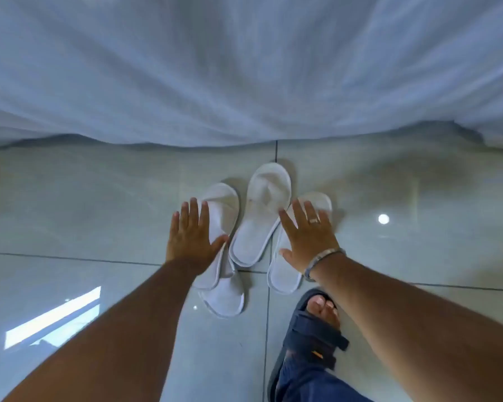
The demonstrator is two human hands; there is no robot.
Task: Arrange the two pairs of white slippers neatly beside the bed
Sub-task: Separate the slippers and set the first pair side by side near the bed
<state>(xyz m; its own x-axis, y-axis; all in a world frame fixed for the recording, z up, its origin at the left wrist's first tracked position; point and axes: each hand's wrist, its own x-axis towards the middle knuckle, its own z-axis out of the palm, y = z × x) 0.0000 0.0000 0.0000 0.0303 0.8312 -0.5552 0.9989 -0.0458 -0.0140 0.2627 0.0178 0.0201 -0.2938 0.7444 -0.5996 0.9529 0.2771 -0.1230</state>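
Note:
Several white slippers lie in a loose cluster on the pale tiled floor just in front of the bed. The left slipper has my left hand spread flat over its near side, fingers apart. Under its heel lies another slipper, partly covered. The middle slipper points toward the bed and sits uncovered between my hands. My right hand, with a ring and a bracelet, is spread over the right slipper. Neither hand grips anything.
White bedding hangs down across the whole upper view, its hem touching the floor. My right foot in a dark blue sandal stands close below the right slipper. Glossy floor tiles extend left and right.

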